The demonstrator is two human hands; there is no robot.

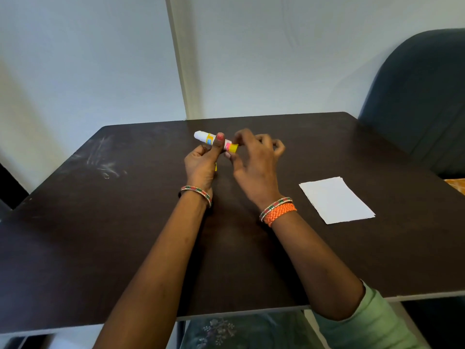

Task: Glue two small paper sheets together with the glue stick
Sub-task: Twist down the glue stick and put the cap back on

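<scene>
Head view is showing two hands holding a glue stick (215, 140) up over the far middle of a dark table (125, 222). The stick is white with yellow bands and a pink band near one end, and its yellow end is sitting by the right hand. The left hand (201, 167) is gripping the stick around its middle, with the thumb lying across the front, so part of the label is hiding behind that thumb. The right hand (254, 159) is pinching the yellow end with thumb and first finger, while its other fingers are curling loosely above. A bit of yellow is peeking out under the left hand, but I cannot tell what it is. White paper (337, 200) is lying flat on the table, off to the right and well apart from the hands; a second edge is showing at its top, so it is looking like two sheets stacked. A dark chair (422, 96) is standing past the table's right corner. Bangles are sitting on both wrists, with an orange band (280, 213) on the right one. The stick is lying almost level, its long way running left to right, white end pointing left and a little up.
</scene>
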